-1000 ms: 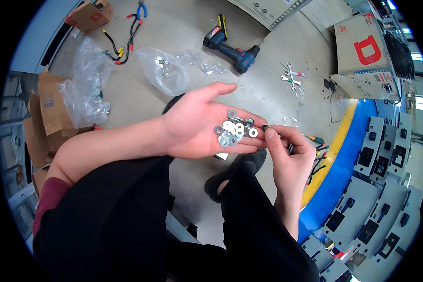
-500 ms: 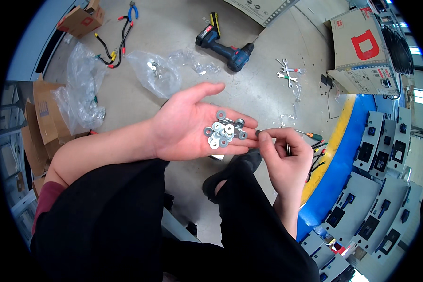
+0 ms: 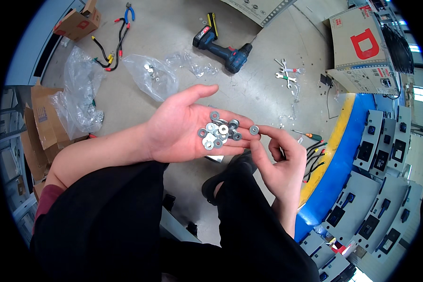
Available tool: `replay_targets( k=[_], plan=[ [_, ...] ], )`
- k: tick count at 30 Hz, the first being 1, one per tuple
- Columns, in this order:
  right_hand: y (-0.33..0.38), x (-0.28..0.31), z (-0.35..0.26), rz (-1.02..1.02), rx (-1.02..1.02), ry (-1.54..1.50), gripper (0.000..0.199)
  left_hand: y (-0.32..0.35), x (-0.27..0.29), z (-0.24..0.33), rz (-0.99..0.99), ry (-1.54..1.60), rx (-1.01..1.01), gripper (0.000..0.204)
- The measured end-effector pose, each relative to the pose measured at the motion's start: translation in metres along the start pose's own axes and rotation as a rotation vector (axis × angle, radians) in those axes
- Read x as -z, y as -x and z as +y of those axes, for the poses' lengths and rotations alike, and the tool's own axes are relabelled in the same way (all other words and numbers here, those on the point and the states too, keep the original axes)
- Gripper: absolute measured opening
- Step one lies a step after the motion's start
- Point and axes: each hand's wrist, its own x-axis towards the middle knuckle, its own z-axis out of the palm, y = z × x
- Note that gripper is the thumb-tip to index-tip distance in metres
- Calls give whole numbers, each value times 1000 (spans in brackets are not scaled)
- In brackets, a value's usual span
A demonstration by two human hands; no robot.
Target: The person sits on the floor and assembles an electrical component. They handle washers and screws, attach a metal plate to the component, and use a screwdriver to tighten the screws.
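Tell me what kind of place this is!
Probably a workshop or factory: a cordless drill and wrenches lie on the floor, with rows of grey panels at the right.

Sm. silvery flat washers [image 3: 223,129], overlapping in a loose pile across base of L fingers [image 3: 239,118], & 1 sep. washer [image 3: 254,129], hole facing up, at their tips, nr. R index [image 3: 270,131].

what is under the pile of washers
Under the washers is the upturned, open left hand. The skin right beneath them is covered, and overlapping washers hide parts of the lower ones, so their full count cannot be seen.
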Motion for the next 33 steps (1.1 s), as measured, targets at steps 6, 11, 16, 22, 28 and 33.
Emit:
replay_targets(
  k=[6, 11, 16, 22, 28, 33],
  plan=[
    [-3, -4, 15, 56, -47, -212, 12, -1, 2, -1, -41, -23, 32, 85],
    [-6, -10, 79, 124, -407, -567, 16, 3, 3, 1, -36, 0, 8, 85],
    [34, -95, 174, -235, -290, -221, 24, -1, 5, 1, -57, 46, 27, 84],
    [55, -159, 211, -402, -106, 59, 28, 2, 6, -3, -60, 41, 19, 84],
    [57, -179, 240, -410, -238, 272, 37, 9, 5, -1, -58, 52, 2, 83],
    [57, -173, 232, -308, -299, -10, 31, 9, 7, -2, -65, 80, 16, 82]
  ],
)
